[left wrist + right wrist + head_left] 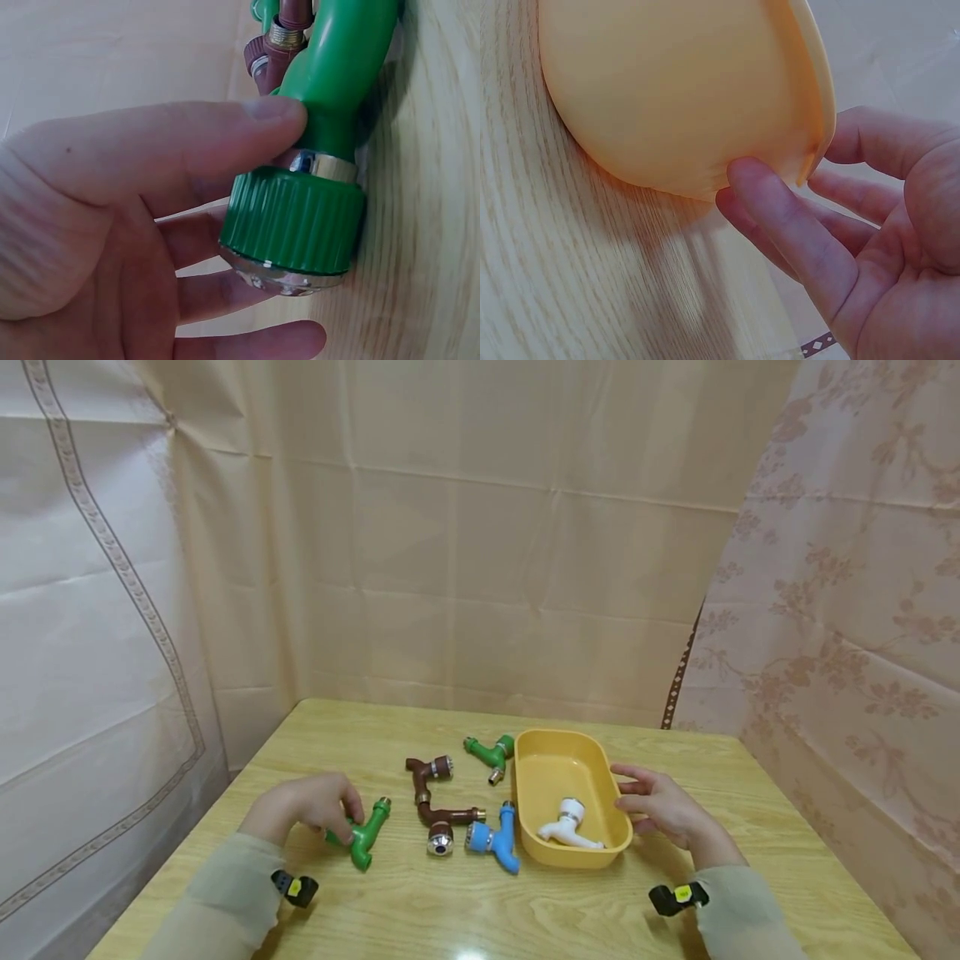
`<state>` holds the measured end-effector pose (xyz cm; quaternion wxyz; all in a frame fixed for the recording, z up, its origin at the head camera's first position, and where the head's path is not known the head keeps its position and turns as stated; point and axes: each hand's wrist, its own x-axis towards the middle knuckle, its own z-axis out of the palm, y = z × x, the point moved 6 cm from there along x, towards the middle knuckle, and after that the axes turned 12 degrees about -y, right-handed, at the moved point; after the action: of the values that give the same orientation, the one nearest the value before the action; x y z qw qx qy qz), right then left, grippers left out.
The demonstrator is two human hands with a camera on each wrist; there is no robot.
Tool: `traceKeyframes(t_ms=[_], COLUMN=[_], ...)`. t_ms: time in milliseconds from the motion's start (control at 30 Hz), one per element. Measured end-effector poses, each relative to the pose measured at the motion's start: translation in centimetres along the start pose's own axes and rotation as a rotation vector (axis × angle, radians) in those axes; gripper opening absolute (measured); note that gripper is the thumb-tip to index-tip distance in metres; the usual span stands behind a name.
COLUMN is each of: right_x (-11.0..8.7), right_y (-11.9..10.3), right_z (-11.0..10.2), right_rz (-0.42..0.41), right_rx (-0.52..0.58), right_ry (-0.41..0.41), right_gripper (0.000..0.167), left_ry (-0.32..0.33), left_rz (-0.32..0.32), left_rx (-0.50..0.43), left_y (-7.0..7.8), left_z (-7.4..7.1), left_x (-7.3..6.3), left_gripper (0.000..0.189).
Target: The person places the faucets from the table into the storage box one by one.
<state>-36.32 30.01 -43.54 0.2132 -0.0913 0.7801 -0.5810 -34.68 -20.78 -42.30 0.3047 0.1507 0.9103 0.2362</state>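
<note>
My left hand (318, 806) holds a green plastic tap (366, 837) at its ribbed knob end. In the left wrist view the thumb lies over the tap's neck beside the green knob (296, 221), with the other fingers behind it. The tap is low over the wooden table. On the right, my right hand (663, 806) touches the outer wall and rim of a yellow plastic basin (525, 793) with spread, loosely bent fingers (780, 217). A white tap (570, 831) lies inside the basin, near its front end.
Between my left hand and the basin lie two brown taps (431, 772), end to end, and a blue tap (502, 839). Another green tap (491, 756) is by the basin's back left. Cloth (487, 568) hangs behind and beside the wooden table (375, 918).
</note>
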Motion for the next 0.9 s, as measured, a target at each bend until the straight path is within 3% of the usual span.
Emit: traceKeyframes(t_ms=[467, 900], right_x=[-0.23, -0.15], right_y=[-0.28, -0.19], right_z=[0.32, 0.12], right_rz=[-0.035, -0.002], right_rx=[-0.013, -0.008], right_ry=[-0.041, 0.002], right_gripper=[0.072, 0.07], left_ry=[0.004, 0.001], left_rz=[0.018, 0.044], left_rx=[0.023, 0.026], left_y=[0.39, 0.27], left_z=[0.23, 0.04], left_x=[0.08, 0.29], left_gripper=[0.028, 0.029])
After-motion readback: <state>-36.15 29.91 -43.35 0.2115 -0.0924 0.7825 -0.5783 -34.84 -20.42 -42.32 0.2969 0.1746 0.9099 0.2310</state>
